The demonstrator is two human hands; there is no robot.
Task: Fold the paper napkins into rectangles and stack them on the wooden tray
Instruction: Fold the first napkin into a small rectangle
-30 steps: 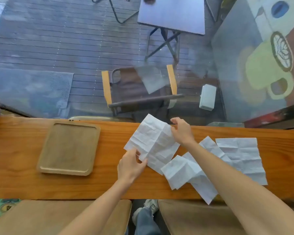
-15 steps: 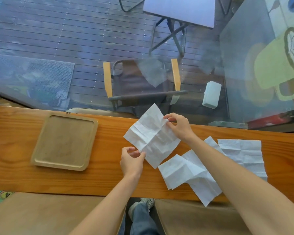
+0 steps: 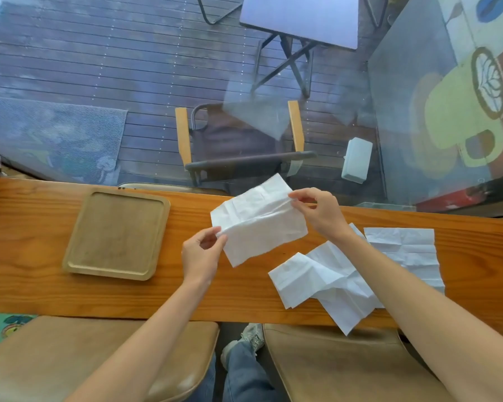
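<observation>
A long wooden counter [image 3: 26, 250] runs across the view in front of a glass pane, with 2 tan seat cushions [image 3: 79, 364] below its near edge. On its left part sits the wooden tray [image 3: 73, 256], rectangular with rounded corners and nothing on it. Loose paper napkins [image 3: 325, 280] lie creased and overlapping on the counter's right part, one corner hanging past the near edge, and 1 flatter napkin sheet [image 3: 404, 248] lies just beside them toward the right. Between tray and loose pile, a held napkin [image 3: 259, 224] is lifted off the counter, bent along a fold line that runs between the 2 hands. The right hand [image 3: 321, 211] pinches its far right end between thumb and fingertips, the other fingers curled. The left hand [image 3: 201, 253] pinches its near left end between thumb and forefinger.
</observation>
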